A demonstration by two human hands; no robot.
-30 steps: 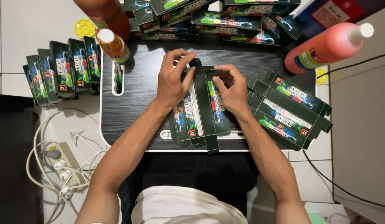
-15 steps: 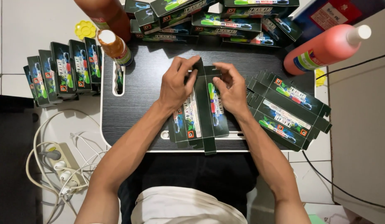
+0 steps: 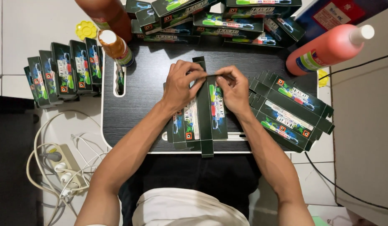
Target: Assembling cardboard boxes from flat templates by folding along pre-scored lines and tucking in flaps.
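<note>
Both hands pinch the far end of a flat carton (image 3: 202, 121) lying mid-table (image 3: 135, 104), left hand (image 3: 181, 86) and right hand (image 3: 233, 90) apparently folding it into shape, so squaring its walls likely comes next, beside the flat stack (image 3: 292, 111) at right.

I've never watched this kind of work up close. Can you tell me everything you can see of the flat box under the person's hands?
The flat box is an unfolded carton of dark, glossy-looking card with bright green, red and white printing. It lies flat on the black table, its long side running away from the person, small flaps sticking out past the table's near edge. The left hand and right hand press on its far end, fingertips meeting over a raised middle fold.
</note>
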